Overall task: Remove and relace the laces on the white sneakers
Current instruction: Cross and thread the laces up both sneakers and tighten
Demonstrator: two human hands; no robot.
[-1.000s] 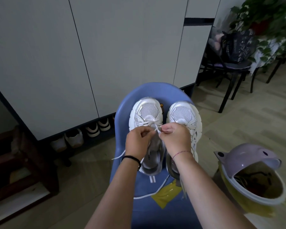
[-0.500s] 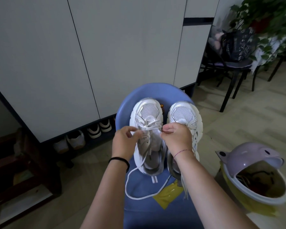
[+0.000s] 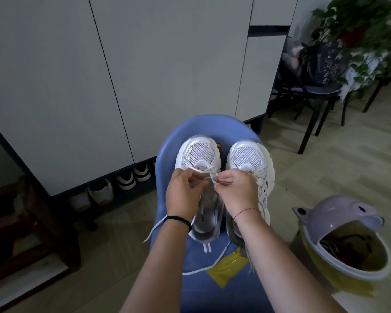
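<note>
Two white sneakers stand side by side, toes away from me, on a blue chair. Over the left sneaker both my hands work the white lace, which crosses near the toe end. My left hand has its fingers curled round one strand of the lace. My right hand pinches the other strand between thumb and fingers. A loose end of lace trails off the chair's left side, and another loop lies on the seat. The right sneaker is partly hidden by my right hand.
A purple-lidded yellow bin stands open at the right. Grey cabinet doors rise behind, with shoes stored beneath. A black chair with a bag and a plant stand at the back right. A yellow packet lies on the seat.
My left hand moved right, back toward my right hand over the left sneaker, and the lace loop that hung below the shoe was drawn up; its loose end now trails left.
</note>
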